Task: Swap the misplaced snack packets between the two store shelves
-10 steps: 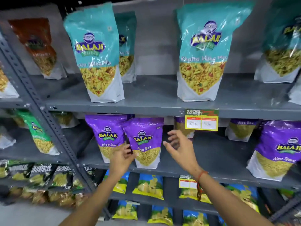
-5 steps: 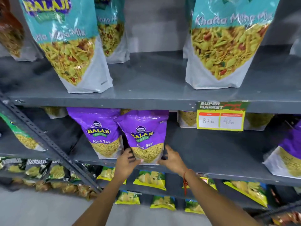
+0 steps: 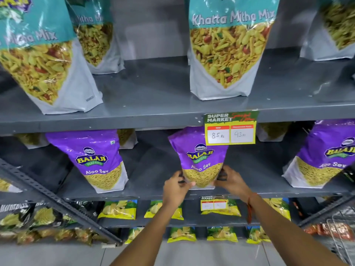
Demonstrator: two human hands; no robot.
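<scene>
The purple bag [image 3: 199,160] was right next to another purple bag [image 3: 98,160] a moment ago. Now it stands apart on the middle shelf [image 3: 149,169], under the price tag [image 3: 230,129]. The left hand [image 3: 177,186] and right hand [image 3: 229,179] both hold its bottom corners. I think it now sits in its own spot. Teal bags [image 3: 226,48] stand on the top shelf [image 3: 153,104]. Nothing blocks the hands. Yellow packs [image 3: 118,209] lie on the shelf below.
</scene>
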